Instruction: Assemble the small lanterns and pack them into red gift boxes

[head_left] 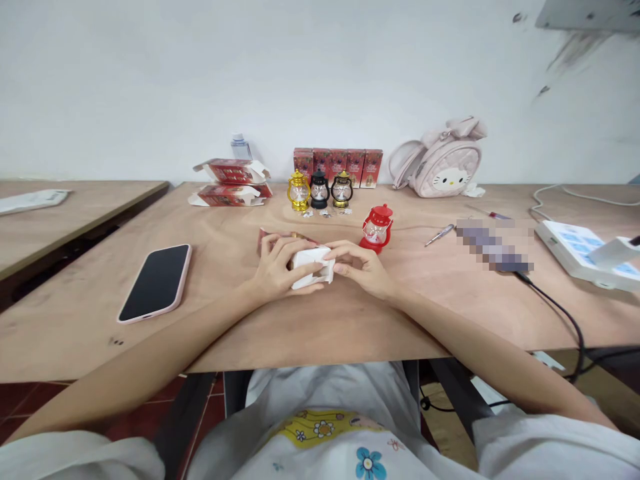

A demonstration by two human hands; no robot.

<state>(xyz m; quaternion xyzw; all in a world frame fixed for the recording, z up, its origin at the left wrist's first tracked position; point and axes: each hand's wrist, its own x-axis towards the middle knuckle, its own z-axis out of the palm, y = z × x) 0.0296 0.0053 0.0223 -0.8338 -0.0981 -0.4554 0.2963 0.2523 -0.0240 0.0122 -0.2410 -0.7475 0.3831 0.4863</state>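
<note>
Between my two hands is a small white box (306, 257), tilted, with a gap showing at its right end. My left hand (276, 268) wraps round its left side, fingers across the front and top. At the right end, my right hand (364, 265) pinches the box's edge between thumb and fingers. A flat red printed carton (295, 235) lies just behind, partly hidden by my left hand. The red lantern (377, 228) stands upright behind my right hand. Farther back are a gold lantern (299, 192), a black lantern (320, 191) and a black-and-gold lantern (342, 191), with small tags before them.
Several red boxes (346, 167) stand by the wall, left of a pink bag (447, 167). Open red cartons (233, 195) and a bottle (241, 147) are at back left. A phone (156, 283) lies left; a screwdriver (440, 235) and a power strip (585, 250) with cables lie right.
</note>
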